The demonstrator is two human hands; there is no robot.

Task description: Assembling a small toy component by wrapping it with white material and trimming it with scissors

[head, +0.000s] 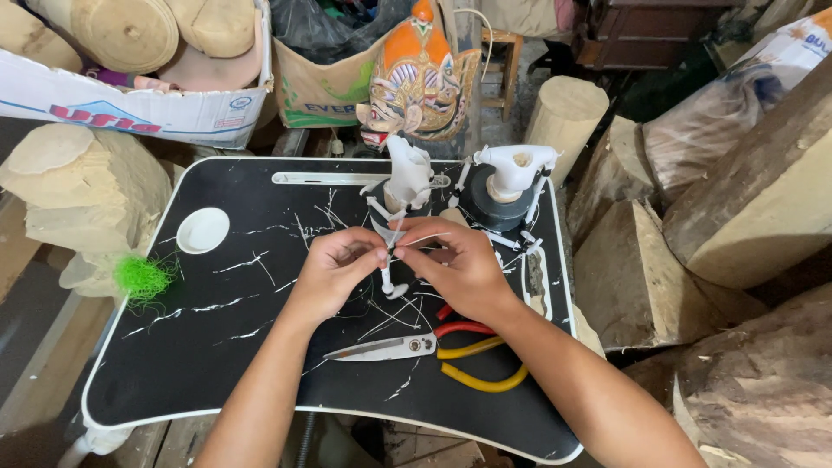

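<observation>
head view: white thread (414, 242) pinched between both hands.

Painted mask (419, 78), scissors (381, 348), yellow pliers (477, 374), green fibre tuft (141, 277), wood logs (763, 199)

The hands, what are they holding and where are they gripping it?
Both the left hand and right hand pinch a thin white thread between fingertips, above a small white puppet arm; what holds the arm cannot be told.
</observation>
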